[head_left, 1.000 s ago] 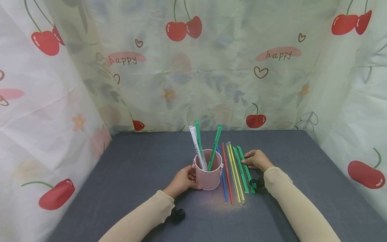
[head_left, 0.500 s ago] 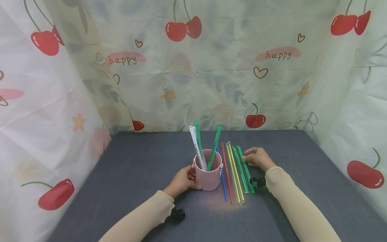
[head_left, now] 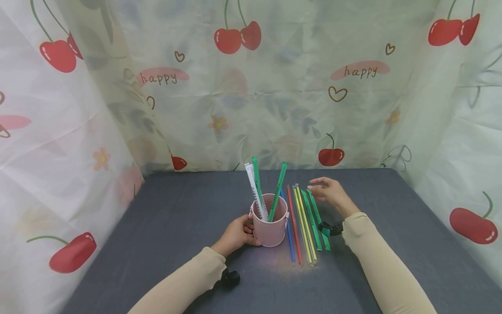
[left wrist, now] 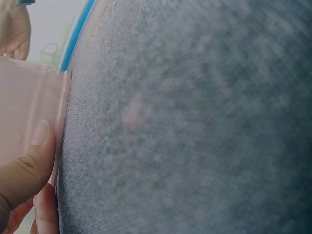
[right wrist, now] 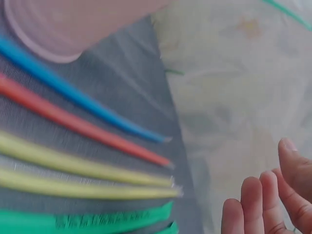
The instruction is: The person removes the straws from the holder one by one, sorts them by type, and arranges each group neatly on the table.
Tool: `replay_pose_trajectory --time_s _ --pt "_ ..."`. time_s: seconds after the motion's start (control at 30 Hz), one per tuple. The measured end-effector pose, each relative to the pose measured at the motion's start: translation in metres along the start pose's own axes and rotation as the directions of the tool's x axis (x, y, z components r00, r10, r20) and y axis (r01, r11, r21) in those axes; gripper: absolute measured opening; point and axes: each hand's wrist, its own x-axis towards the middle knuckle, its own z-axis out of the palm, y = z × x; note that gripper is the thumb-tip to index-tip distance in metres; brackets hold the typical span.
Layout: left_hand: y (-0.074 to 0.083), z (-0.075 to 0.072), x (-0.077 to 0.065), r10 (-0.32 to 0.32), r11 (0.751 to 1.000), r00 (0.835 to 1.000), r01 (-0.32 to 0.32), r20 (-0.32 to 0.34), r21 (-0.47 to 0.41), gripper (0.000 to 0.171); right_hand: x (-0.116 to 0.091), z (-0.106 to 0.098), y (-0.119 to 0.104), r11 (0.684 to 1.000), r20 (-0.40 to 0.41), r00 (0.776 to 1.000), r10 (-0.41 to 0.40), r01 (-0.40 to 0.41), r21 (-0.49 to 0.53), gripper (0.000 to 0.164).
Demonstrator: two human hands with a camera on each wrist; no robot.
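My left hand [head_left: 235, 236] grips the lower left side of a small pink bucket [head_left: 269, 233]; its thumb [left wrist: 30, 163] presses the wall near the base in the left wrist view. Standing in the bucket are two green wrapped straws [head_left: 279, 192] and white wrapped ones [head_left: 254, 187]. My right hand [head_left: 331, 195], fingers parted with nothing between them, hovers by the far ends of two green wrapped straws [head_left: 311, 220] lying side by side. Left of those lie two yellow straws [head_left: 303, 224], a red straw [head_left: 295, 224] and a blue straw [head_left: 290, 240], partly hidden by the bucket.
A dark grey table [head_left: 188, 205] bears everything. Behind it and at both sides hangs a pale curtain [head_left: 274, 109] printed with cherries. Both wrists wear black camera mounts [head_left: 230, 279].
My right hand has drawn off the rightmost green straw, moving up toward the table's far edge, its fingers spreading. The left hand and the bucket have stayed in place.
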Motion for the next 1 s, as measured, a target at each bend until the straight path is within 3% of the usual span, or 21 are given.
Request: replay_pose_trajectory --time_s 0.27,0.5,0.73,1.0 --pt "0.000 0.000 0.000 0.000 1.000 1.000 0.000 0.005 -0.003 0.059 -0.005 0.009 -0.019 0.992 0.040 0.993 -0.108 0.104 0.075 0.052" --pt "0.000 0.000 0.000 -0.005 1.000 1.000 0.005 0.003 -0.003 0.059 -0.012 0.021 -0.030 0.970 0.045 0.975 -0.218 0.212 0.118 0.050" --pt "-0.001 0.000 0.001 -0.017 1.000 1.000 0.017 0.003 -0.002 0.059 -0.014 0.033 -0.038 0.974 0.046 0.981 -0.187 0.179 0.139 0.046" --pt "0.002 0.000 -0.001 -0.010 1.000 1.000 0.010 -0.001 0.005 0.058 -0.018 0.048 -0.041 0.965 0.064 0.976 -0.207 0.192 0.178 0.048"
